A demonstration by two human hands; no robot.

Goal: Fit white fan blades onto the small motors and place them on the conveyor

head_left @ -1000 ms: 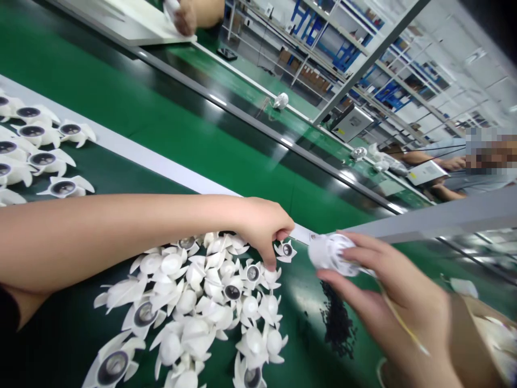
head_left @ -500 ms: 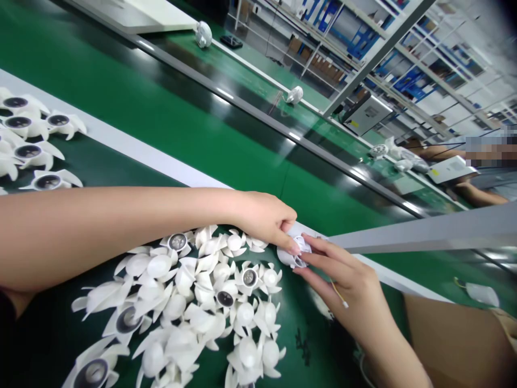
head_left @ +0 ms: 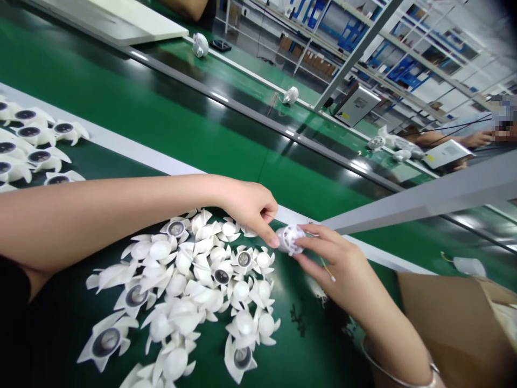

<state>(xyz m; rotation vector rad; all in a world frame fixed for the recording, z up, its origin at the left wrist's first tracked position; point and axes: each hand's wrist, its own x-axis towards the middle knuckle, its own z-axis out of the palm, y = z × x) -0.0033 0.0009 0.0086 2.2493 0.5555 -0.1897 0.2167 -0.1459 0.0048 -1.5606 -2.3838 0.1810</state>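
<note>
My right hand [head_left: 335, 258] holds a small round white plastic part [head_left: 290, 239] in its fingertips, with a thin yellow wire trailing beside the fingers. The index fingertip of my left hand [head_left: 252, 210] rests against that part's left side. My left thumb is hidden behind the curled fingers. Under my left wrist lies a loose heap of white plastic fan blades [head_left: 160, 249], most with dark round centres. Several more fan blades [head_left: 38, 157] lie in rows at the far left.
The hands work over a green conveyor belt [head_left: 161, 118] with a pale side strip [head_left: 121, 153]. A grey metal bar [head_left: 420, 202] crosses at right, above a cardboard box [head_left: 452, 323]. Farther off, a co-worker's hand [head_left: 479, 139] is near white parts on another belt.
The round part has moved left and now sits between my fingertips, and my two hands have come together at it. The whole view has tilted slightly.
</note>
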